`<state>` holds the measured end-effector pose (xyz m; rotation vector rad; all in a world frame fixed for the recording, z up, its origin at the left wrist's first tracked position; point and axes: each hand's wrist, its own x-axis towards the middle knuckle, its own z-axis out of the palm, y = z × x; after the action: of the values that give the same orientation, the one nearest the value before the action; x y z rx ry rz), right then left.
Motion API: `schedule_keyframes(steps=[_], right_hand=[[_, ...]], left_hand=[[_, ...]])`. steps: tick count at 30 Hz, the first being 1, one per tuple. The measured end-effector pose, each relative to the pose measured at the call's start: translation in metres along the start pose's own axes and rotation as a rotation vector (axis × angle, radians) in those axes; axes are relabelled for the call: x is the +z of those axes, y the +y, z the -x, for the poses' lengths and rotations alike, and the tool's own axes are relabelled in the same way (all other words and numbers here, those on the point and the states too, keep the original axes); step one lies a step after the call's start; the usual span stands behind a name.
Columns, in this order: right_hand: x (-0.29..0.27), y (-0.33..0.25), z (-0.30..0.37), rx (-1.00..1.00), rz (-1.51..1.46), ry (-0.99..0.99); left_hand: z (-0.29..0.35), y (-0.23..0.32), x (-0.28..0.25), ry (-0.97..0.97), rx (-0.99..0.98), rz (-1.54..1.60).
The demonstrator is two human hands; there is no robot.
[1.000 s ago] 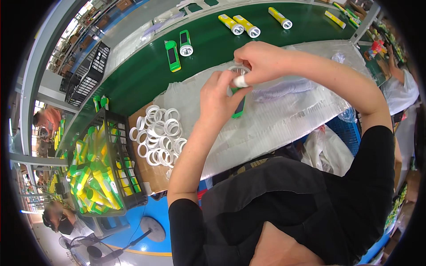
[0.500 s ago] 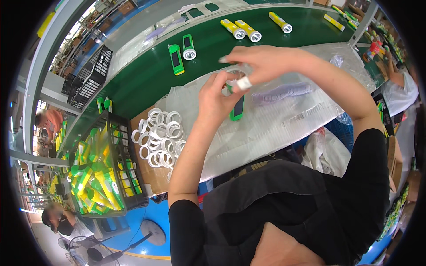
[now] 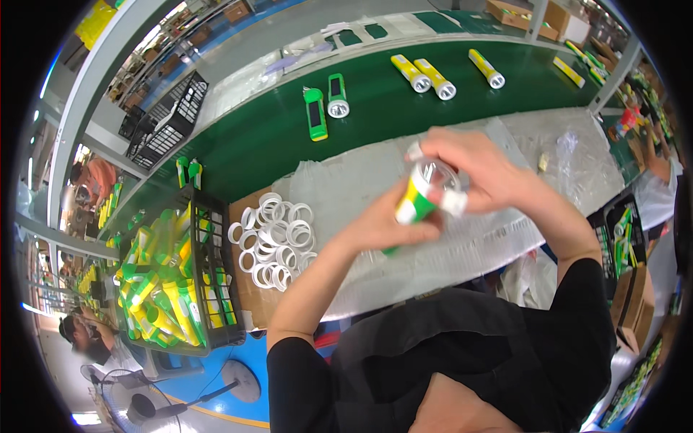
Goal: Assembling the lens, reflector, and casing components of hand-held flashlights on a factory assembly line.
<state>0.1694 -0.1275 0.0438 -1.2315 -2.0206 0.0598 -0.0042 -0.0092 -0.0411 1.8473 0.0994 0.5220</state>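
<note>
My left hand (image 3: 390,222) is wrapped round the green and yellow body of a flashlight (image 3: 411,205), held tilted above the worktop. The flashlight's clear round head (image 3: 435,175) faces up. My right hand (image 3: 480,169) grips the rim of that head, with white covers on the thumb and a fingertip. Motion blurs the fingers, and whether a loose lens sits on the head I cannot tell. To the left of my left forearm lies a heap of white plastic rings (image 3: 261,255) on cardboard.
A black crate (image 3: 209,268) full of green and yellow flashlights stands at the left. Across the green bench (image 3: 253,177) lie two green flashlights (image 3: 315,115) and several yellow ones (image 3: 485,68). Plastic sheeting (image 3: 346,184) covers the worktop. A pedestal fan (image 3: 144,404) stands lower left.
Both hands have come nearer with the flashlight, now lifted and tilted. My right hand has closed from above the head onto its rim. The view has shifted, and the lens row is now hidden.
</note>
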Motion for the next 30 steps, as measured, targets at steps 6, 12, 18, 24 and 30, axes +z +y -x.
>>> schedule_keyframes(steps=[6, 12, 18, 24, 30], right_hand=[[0.059, 0.13, 0.003, 0.351, 0.179, 0.166], [0.091, 0.197, -0.036, 0.571, 0.263, 0.551], [0.101, 0.298, -0.068, 0.826, 0.565, 0.422], [0.105, 0.267, -0.07, 0.415, 0.883, 0.341], [0.102, 0.138, -0.04, 1.007, -0.967, 0.291]], left_hand=[[-0.075, -0.045, -0.022, 0.156, -0.205, -0.692], [-0.119, -0.115, -0.112, 0.344, 0.193, -0.961], [-0.132, -0.164, -0.166, 0.372, -0.551, -1.136], [-0.107, -0.16, -0.154, 0.469, -0.233, -0.731], [-0.04, -0.043, -0.047, 0.199, -0.224, -0.326]])
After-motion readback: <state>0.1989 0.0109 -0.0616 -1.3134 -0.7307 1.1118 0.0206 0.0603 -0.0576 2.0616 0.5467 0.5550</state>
